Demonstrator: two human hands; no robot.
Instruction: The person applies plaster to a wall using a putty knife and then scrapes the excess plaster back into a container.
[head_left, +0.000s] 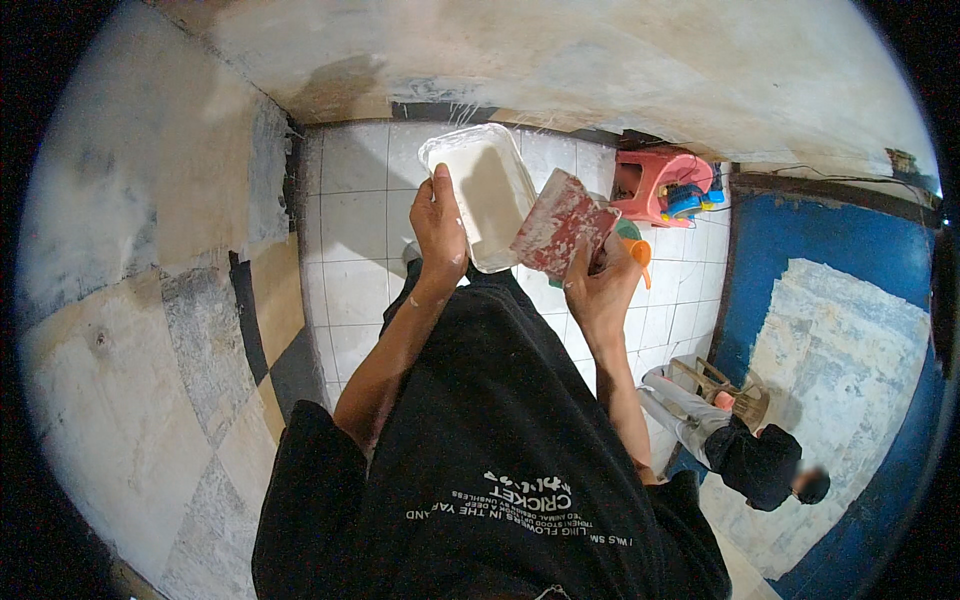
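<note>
My left hand [439, 222] grips the left side of a white rectangular tub [516, 165], its thumb over the rim. Pale, creamy paste coats the inside of the tub, and a shadow falls across it. In my right hand [604, 287] is a red putty scraper [562, 226] with a broad, flat blade smeared with dried whitish paste. The scraper is held just right of the tub, its left corner close to the tub's edge. Small white smears mark my left hand and wrist.
A pink plastic stool [657, 180] stands by the far wall, with blue and yellow items near it. An orange plastic item [637, 256] shows beyond my right hand. At right, a person [762, 462] sits by a blue wall [755, 250] with pale patches. A patchy wall [120, 330] rises at left.
</note>
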